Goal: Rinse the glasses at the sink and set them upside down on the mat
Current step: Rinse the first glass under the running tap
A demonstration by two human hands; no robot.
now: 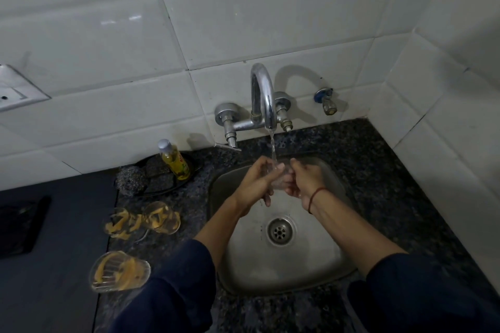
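Two dark blue sleeves (173, 292) frame the bottom edge, with the forearms extended over the stainless steel sink basin (270, 270). The left hand (257, 181) and the right hand (304, 180) each have fingers curled round one small clear drinking glass (280, 176). They hold it between them, directly under the water stream (273, 149) from the curved chrome tap (263, 94). Step in hand: rinsing. Three clear glasses with yellow markings (120, 270) stand on the speckled dark granite worktop (378, 184) left of the basin. They sit at the edge of a flat dark grey surface (59, 265), probably the mat; their orientation cannot be confirmed. Next move: lift the glass clear of the stream, drain it, invert it, carry it left and set it rim down without striking its neighbours.
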